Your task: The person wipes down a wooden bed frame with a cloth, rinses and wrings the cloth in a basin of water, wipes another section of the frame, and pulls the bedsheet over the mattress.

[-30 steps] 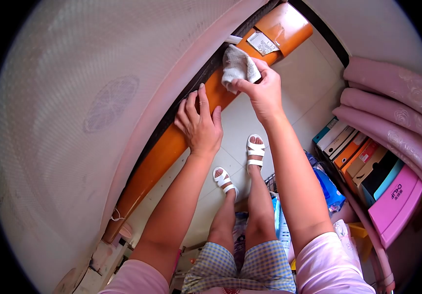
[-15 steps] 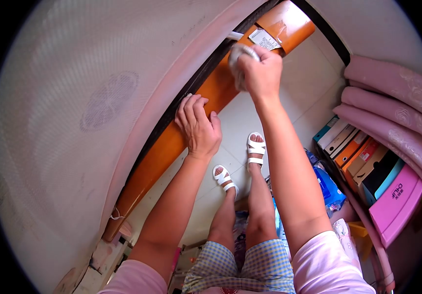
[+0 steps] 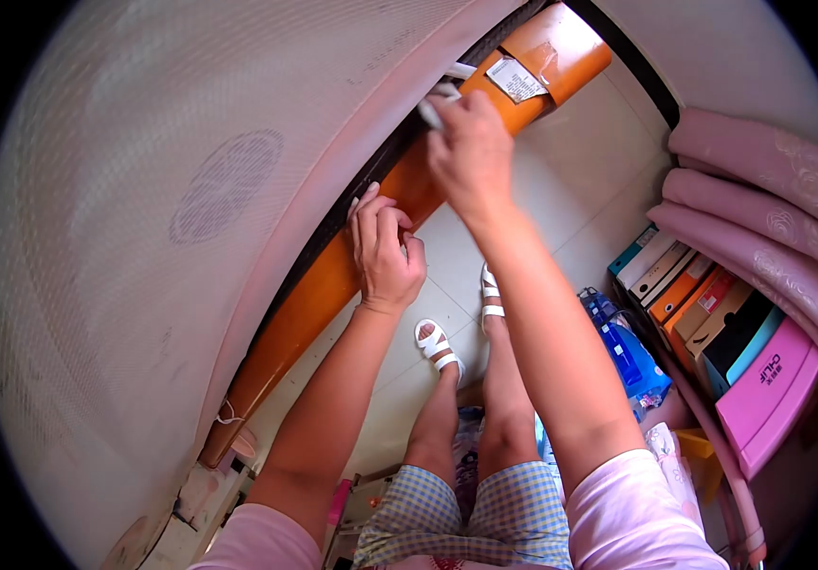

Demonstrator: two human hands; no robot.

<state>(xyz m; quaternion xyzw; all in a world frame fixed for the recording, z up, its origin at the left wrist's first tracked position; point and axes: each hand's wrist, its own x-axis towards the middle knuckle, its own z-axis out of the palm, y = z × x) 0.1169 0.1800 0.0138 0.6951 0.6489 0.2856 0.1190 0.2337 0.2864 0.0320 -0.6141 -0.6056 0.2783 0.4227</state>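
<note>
An orange, glossy wooden rail runs diagonally from lower left to upper right, with a white printed label near its upper end. My right hand is closed on a grey-white cloth at the rail's far edge, just below the label. Most of the cloth is hidden behind the fingers, and it is slightly blurred. Farther down the rail, my left hand rests with curled fingers at the dark edge strip beside the pale mesh; what its fingertips grip, if anything, is hidden.
Pale mesh netting fills the left side. Folded pink padding lies at the right above a row of boxes and a pink case. A blue bag stands near the white sandals on the tiled floor.
My right hand with the cloth has moved left to the rail's far edge after bunching the cloth up. My left hand's fingers have curled more. The mesh has shifted slightly.
</note>
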